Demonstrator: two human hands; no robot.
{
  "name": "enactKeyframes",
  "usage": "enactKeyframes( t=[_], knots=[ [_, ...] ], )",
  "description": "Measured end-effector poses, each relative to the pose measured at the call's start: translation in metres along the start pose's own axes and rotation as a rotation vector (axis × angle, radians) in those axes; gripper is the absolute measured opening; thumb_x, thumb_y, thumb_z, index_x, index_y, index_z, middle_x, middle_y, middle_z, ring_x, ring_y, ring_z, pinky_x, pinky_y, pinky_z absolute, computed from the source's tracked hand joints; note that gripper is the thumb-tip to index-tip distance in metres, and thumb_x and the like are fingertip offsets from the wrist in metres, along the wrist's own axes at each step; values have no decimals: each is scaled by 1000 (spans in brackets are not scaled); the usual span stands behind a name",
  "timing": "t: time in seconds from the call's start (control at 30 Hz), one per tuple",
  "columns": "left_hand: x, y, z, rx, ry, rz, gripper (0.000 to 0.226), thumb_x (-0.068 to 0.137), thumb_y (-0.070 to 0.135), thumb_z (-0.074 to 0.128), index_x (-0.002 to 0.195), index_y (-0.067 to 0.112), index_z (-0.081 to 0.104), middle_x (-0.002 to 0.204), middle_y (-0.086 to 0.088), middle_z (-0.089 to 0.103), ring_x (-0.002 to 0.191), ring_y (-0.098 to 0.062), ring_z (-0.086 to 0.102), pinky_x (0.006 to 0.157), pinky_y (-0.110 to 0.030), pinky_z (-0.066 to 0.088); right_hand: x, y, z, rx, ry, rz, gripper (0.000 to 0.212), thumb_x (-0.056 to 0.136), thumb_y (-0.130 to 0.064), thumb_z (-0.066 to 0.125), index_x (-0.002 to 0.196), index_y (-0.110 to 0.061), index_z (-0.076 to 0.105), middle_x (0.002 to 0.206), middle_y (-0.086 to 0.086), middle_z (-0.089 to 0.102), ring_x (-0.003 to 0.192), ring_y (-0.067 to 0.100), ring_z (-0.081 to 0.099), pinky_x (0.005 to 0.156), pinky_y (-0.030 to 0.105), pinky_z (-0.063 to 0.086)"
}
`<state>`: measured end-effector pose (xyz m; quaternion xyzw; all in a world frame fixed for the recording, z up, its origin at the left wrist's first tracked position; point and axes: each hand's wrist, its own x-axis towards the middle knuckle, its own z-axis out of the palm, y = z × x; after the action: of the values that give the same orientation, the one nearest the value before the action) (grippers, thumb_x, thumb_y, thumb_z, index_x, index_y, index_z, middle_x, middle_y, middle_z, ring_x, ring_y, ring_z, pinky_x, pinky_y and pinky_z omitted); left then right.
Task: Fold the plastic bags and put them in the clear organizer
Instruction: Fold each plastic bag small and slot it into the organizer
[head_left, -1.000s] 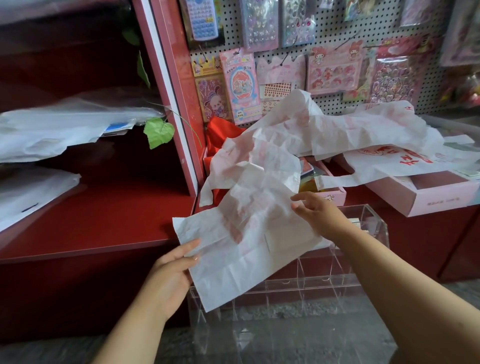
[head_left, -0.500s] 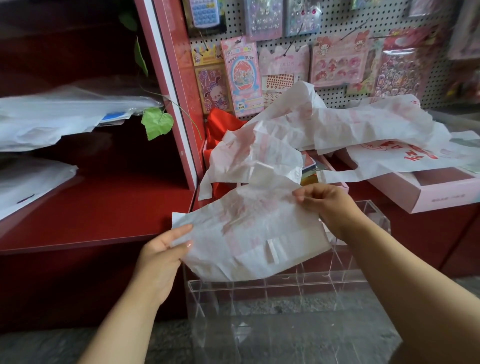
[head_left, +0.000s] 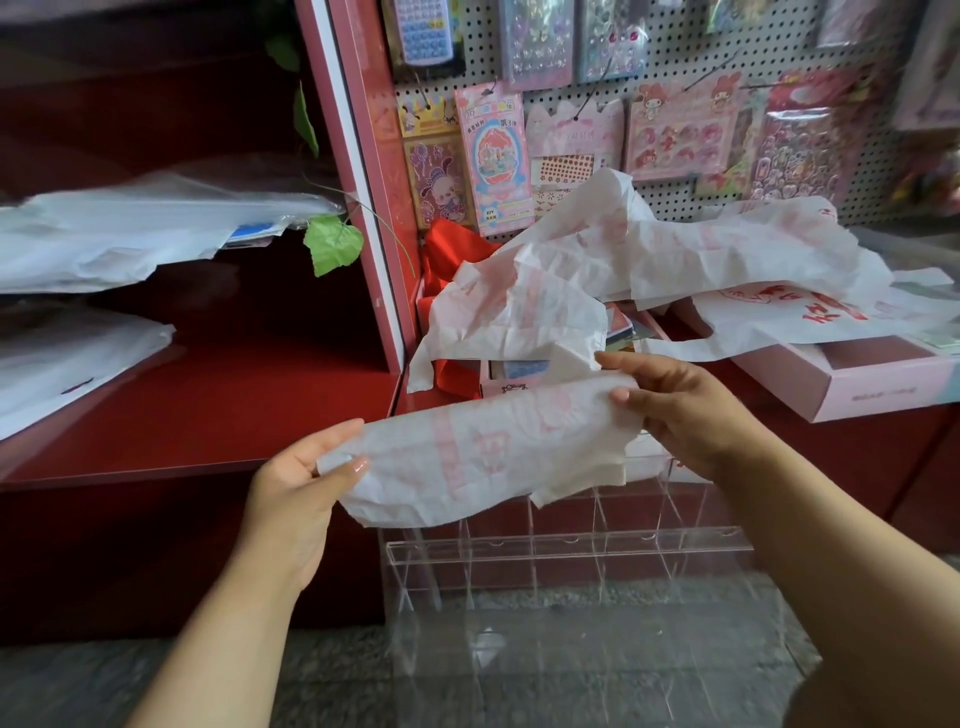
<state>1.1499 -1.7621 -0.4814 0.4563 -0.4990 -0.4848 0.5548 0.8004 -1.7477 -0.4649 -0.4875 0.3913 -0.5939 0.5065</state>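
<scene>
Head view: your left hand and right hand pinch the folded bag by its ends; keep edges aligned, fold again above the clear organizer.

Just one head cam, looking forward and down, pretty close. Beyond the fingers there's pegboard; acrylic organizer sits below them.
</scene>
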Motion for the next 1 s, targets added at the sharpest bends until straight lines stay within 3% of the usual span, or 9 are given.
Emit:
enactKeyframes(
  t=[0.1,0.27,0.37,0.53,0.63,0.73,0.87,0.93,1.0],
  knots=[
    [-7,5,-1,34,-2,39,36,85,-6,65,106,23,70,112,-2,73,112,-17,66,101,-32,45,-9,-7,7,-108,-14,49,47,66,-4,72,113,-11,70,104,8,74,92,17,71,74,19,56],
    [-17,16,0,167,33,110,32,86,0,68,110,20,71,104,8,74,100,-4,68,73,-7,48,-24,-23,15,-350,42,-23,38,77,6,71,109,-15,72,101,2,76,92,13,72,77,17,55],
    [-21,24,-1,259,67,173,28,85,7,71,111,19,71,103,8,74,96,-4,69,71,-8,49,-32,-33,18,-464,76,-75,37,78,4,73,108,-18,73,99,-1,75,89,10,71,78,17,56],
    [-26,35,-4,418,108,313,25,86,14,73,86,38,74,89,13,75,87,-4,70,79,-25,54,-41,-46,21,-715,174,-180,19,80,-17,77,85,-34,74,86,-4,74,82,19,69,76,33,59],
    [-30,42,-3,472,110,364,36,87,13,71,79,48,71,84,20,73,78,0,68,69,-17,53,-47,-54,24,-790,214,-228,22,82,-17,75,73,-37,68,77,-7,69,73,21,67,70,35,59],
    [-30,43,-1,505,147,386,29,88,14,70,77,41,72,87,14,70,75,-1,63,69,-15,48,-50,-57,26,-803,248,-229,18,80,-17,77,72,-30,68,84,0,65,78,31,66,71,42,59],
    [-32,42,5,471,186,373,22,92,12,65,82,32,67,100,12,56,80,15,53,71,2,36,-51,-53,21,-626,238,-154,15,78,-16,77,68,-20,67,91,8,60,81,35,61,77,45,55],
    [-33,41,8,372,140,318,19,95,13,60,86,27,67,98,10,63,82,11,57,75,-7,42,-50,-49,19,-408,166,-88,14,82,-18,70,70,-22,67,81,2,66,79,28,61,76,43,51],
    [-33,38,13,317,125,277,18,97,13,57,86,23,67,86,2,67,76,-4,58,71,-22,45,-49,-44,21,-240,104,-35,9,91,-19,59,85,-17,65,78,-1,68,77,19,62,73,32,52]
  ],
)
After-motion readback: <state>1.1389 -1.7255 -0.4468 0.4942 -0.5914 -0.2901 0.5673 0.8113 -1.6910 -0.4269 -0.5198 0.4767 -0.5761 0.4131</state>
